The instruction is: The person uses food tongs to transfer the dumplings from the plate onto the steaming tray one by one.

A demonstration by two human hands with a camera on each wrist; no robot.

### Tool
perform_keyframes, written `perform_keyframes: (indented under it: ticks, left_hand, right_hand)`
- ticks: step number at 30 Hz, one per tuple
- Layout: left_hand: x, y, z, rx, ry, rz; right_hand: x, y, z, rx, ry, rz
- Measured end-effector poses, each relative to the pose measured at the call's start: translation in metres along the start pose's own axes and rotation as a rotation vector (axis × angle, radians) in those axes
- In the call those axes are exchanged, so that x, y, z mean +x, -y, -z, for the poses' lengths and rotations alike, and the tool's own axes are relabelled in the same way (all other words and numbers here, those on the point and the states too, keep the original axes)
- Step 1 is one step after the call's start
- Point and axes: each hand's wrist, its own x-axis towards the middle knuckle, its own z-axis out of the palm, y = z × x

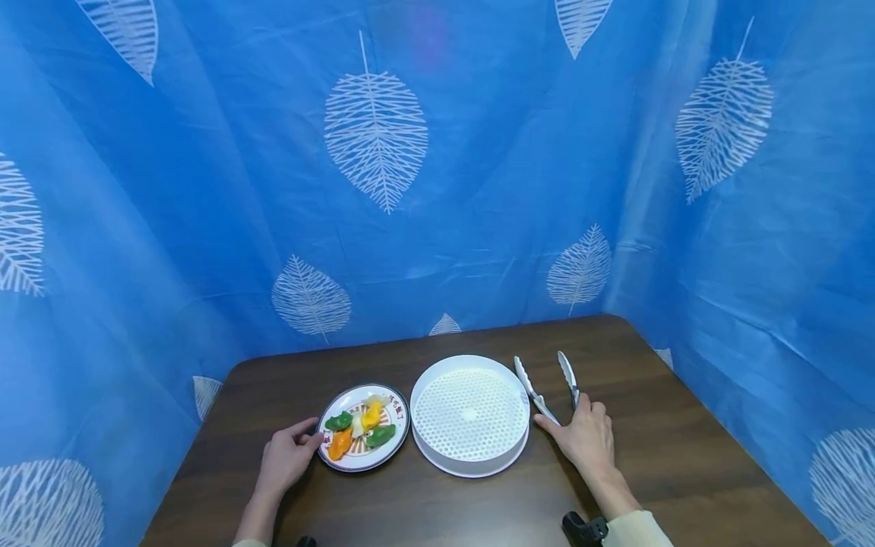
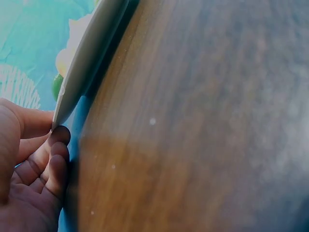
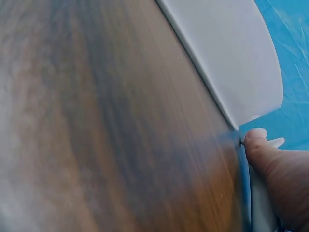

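Observation:
In the head view, my left hand (image 1: 283,460) is at the left edge of a round patterned plate (image 1: 376,458). The left wrist view shows its thumb and fingers pinching the plate's rim (image 2: 79,79). Green, orange, yellow and whitish dumpling-like pieces (image 1: 371,415) lie on the plate. My right hand (image 1: 588,441) grips a pair of tongs (image 1: 525,376) over the table, thumb by one arm and fingers by the other. The tongs' arms are spread, pale tips pointing away; the hand hides their rear end. Between plate and tongs stands a round white steamer basket (image 1: 472,410) with a perforated bottom.
Everything is on a dark brown wooden table (image 1: 287,380) with rounded far corners. Blue curtains (image 1: 478,190) with white leaf prints hang behind it and along its sides. The basket's wall (image 3: 227,53) stands close beside the right thumb.

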Motion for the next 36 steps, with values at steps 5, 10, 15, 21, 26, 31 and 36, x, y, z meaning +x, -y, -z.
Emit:
perform_keyframes:
  ticks: [5,10,15,21,26,31,36]
  left_hand:
    - [-0.001,0.000,0.002,-0.002,0.010,0.014]
    - [0.000,0.001,0.001,-0.004,0.011,0.015]
    - [-0.002,0.004,0.003,0.017,-0.002,0.035]
    - [0.002,-0.003,-0.005,0.006,0.008,0.031]
    - [0.001,-0.002,-0.004,-0.053,0.012,0.019]
    - [-0.001,0.004,0.001,-0.075,0.002,0.041]
    - [0.001,0.003,-0.001,-0.090,-0.005,0.039]
  right_hand:
    - [-0.001,0.004,-0.002,0.000,0.003,0.000]
    - [-0.003,0.007,-0.001,0.004,-0.016,-0.006]
    - [-0.002,0.011,-0.004,0.012,-0.008,-0.021]
    - [-0.002,0.003,0.001,0.016,-0.004,-0.032]
    - [-0.002,0.005,0.004,0.003,-0.009,-0.028]
    - [0.000,0.009,0.002,0.008,0.030,-0.025]
    - [0.002,0.009,0.005,0.004,0.015,-0.013]
